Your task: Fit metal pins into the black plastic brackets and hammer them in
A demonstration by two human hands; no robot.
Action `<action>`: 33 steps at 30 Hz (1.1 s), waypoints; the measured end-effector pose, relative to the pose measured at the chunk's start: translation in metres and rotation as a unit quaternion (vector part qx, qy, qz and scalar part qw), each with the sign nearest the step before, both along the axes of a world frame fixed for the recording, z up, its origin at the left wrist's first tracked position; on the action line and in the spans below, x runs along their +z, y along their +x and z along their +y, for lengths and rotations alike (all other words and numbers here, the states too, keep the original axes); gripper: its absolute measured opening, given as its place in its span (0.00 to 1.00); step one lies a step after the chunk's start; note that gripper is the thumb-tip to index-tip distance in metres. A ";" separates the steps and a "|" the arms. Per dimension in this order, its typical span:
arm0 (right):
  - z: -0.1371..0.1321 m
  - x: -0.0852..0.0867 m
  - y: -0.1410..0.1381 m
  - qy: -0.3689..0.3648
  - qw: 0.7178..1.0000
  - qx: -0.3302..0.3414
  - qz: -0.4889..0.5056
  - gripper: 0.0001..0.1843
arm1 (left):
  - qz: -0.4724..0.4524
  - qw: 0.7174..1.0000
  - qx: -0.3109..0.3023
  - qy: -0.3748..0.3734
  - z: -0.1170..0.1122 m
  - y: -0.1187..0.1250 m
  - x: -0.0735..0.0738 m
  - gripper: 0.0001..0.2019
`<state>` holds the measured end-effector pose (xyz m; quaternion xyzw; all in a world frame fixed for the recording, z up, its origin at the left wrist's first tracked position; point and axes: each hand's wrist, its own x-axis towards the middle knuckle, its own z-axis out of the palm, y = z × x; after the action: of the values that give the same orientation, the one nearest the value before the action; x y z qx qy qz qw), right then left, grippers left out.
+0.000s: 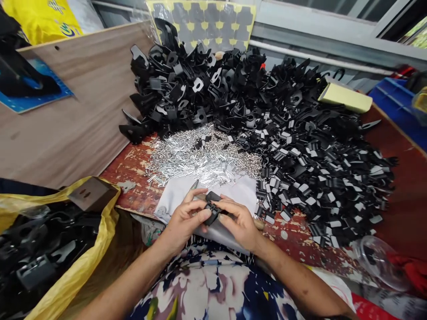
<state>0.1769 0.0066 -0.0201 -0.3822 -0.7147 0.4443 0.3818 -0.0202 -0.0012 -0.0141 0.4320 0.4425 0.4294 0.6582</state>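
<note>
Left hand [187, 218] and right hand [240, 223] are both pinching one black part [212, 213] over the cloth [235, 187], seemingly aligning it; next move probably calls for steady fingertip pressure.

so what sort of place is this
Probably a small parts workshop: a worn red tabletop bears heaps of black plastic parts and a pile of silvery metal pins, while the left hand and right hand hold a black piece.

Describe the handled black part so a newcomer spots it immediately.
Find the worn red table, then the grey cloth at its near edge. Over it, between the left hand and right hand, is the black part; unlike the heaped black pieces, it is being held.
</note>
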 end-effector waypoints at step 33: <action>0.030 0.006 0.027 -0.334 0.913 0.222 -0.078 0.17 | 0.370 0.869 -0.160 0.287 -0.013 0.006 0.011 0.08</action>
<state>0.2035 0.0363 -0.0143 -0.3521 -0.6186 0.6992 0.0668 -0.0143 -0.0147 -0.0031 0.7938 0.4358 0.2350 0.3532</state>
